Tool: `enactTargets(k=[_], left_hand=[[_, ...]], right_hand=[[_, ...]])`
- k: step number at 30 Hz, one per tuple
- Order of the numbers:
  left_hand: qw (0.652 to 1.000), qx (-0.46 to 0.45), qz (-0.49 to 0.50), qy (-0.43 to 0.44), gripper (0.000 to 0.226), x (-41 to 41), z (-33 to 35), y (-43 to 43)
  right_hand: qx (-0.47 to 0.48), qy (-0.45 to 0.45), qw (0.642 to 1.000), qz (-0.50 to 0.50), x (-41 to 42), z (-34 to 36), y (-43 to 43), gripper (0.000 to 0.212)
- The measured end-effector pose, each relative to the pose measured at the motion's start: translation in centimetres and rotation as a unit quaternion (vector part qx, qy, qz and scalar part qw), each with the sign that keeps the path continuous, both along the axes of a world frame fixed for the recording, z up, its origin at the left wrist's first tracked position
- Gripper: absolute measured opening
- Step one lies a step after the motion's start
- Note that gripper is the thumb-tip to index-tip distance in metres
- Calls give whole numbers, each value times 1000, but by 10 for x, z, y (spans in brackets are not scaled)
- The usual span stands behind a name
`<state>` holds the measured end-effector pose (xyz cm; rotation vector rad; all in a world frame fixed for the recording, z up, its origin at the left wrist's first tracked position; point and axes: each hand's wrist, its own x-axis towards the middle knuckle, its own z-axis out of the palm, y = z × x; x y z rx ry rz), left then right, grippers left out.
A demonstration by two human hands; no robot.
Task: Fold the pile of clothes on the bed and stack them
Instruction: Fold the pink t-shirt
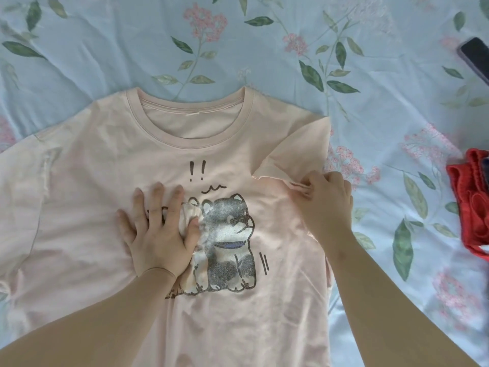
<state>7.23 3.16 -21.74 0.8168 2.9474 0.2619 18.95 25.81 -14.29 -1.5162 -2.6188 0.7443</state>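
The left hand (156,229), fingers spread, is pinning the pale pink cotton T-shirt (100,165) flat on the bed while the right hand (326,197) is pinching its folded-in sleeve (296,147) to set the crease.

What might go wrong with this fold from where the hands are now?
The right hand pinches only the hem of the folded-in sleeve; it may slip and let the sleeve flop back out. The left hand presses flat on the pink T-shirt, so pulling against it could bunch wrinkles into the fold. The other sleeve lies unfolded, so the result may end lopsided.
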Motion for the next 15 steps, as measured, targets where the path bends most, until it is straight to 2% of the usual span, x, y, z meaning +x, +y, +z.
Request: enactTargets(k=[1, 3, 4, 6, 8, 10, 13, 14, 15], left_hand=[[1000, 1, -1, 1, 63, 0, 0, 0], [1000, 1, -1, 2, 63, 0, 0, 0], [1000, 1, -1, 1, 63, 0, 0, 0], [1000, 0, 1, -4, 64, 0, 1, 0], [1000, -2, 3, -11, 64, 0, 1, 1], [1000, -6, 2, -15, 64, 1, 2, 1], [1000, -9, 3, -21, 65, 1, 4, 1], [1000, -8, 3, -23, 65, 1, 4, 2], [1000, -8, 4, -25, 66, 1, 4, 2]], right_hand=[[-38, 61, 996, -60, 2, 3, 6, 16], [-68, 152, 957, -238, 15, 7, 27, 17], [-72, 173, 931, -315, 24, 9, 38, 15], [-98, 162, 894, -405, 47, 8, 55, 4], [-132, 120, 885, -430, 62, 6, 60, 22], [-157, 117, 883, -427, 67, 4, 59, 37], [-188, 109, 879, -424, 69, 2, 59, 29], [-211, 109, 868, -436, 68, 3, 58, 23], [-254, 133, 839, -463, 68, 5, 58, 19]])
